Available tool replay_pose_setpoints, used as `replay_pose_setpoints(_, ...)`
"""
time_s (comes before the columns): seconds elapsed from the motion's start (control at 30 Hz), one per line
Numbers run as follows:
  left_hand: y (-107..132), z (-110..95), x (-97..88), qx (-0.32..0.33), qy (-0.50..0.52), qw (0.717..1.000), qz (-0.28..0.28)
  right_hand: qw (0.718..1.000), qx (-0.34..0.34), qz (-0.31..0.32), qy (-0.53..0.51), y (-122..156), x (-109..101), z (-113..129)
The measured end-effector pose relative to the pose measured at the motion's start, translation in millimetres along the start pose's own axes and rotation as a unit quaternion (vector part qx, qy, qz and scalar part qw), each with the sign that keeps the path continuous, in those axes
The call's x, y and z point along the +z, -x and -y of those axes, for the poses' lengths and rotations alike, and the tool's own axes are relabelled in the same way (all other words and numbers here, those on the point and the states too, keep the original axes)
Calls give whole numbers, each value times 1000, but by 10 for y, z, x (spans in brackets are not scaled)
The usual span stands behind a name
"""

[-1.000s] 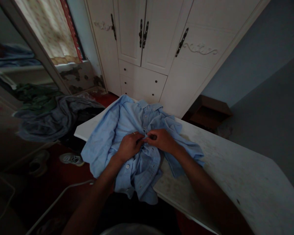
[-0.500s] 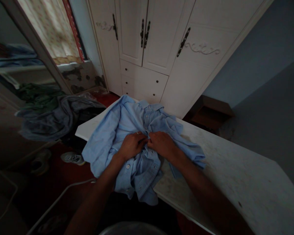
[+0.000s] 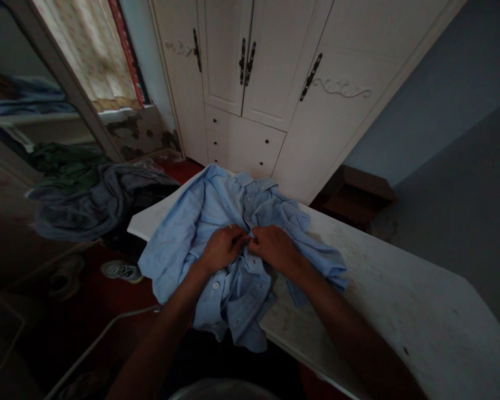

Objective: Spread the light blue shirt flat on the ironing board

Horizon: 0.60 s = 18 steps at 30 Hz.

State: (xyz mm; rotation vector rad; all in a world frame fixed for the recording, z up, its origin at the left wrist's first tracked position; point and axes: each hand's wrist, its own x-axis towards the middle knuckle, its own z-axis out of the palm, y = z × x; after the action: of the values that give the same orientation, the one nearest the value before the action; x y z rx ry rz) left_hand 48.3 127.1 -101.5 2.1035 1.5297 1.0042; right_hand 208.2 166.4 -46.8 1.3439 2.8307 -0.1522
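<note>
A light blue button-up shirt (image 3: 179, 222) lies spread on a white table (image 3: 383, 289), collar toward the wardrobe and lower front edge hanging over the near side. My left hand (image 3: 225, 246) and my right hand (image 3: 273, 244) meet at the middle of its front placket, fingers pinched on the cloth. The bit between the fingertips is mostly hidden, so I cannot see whether a button is there. Above the hands, the placket overlaps up to the collar. Below them, its two sides lie apart, showing a white button on the left and buttonholes on the right.
A white wardrobe (image 3: 258, 72) stands behind the table. At the left, a heap of grey and green clothes (image 3: 87, 194) lies beside a mirror. A sneaker (image 3: 121, 271) and a white cable (image 3: 104, 333) are on the red floor. A brown wooden box (image 3: 360, 191) stands at the right.
Both hands stay at the same spot on the placket, with only slight finger movement. The view has shifted slightly.
</note>
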Motion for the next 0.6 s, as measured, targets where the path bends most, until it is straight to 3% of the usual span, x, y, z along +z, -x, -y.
replay_pose_setpoints(0.23, 10, -9, -4, 16, 4, 1000, 7, 989, 46, -53, -131, -70, 93, -63)
replay_pose_setpoints(0.4, 25, -7, -26, 24, 21, 999, 13, 978, 6, -52, -204, -91, 127, -100)
replay_pose_setpoints(0.5, 35, 15, -34, 22, 30, 999, 2, 975, -10, -48, -216, -80, 104, -80)
replay_pose_setpoints(0.6, 35, 36, -32, 19, 33, 999, 5, 985, -18, -45, -164, -63, 80, -52)
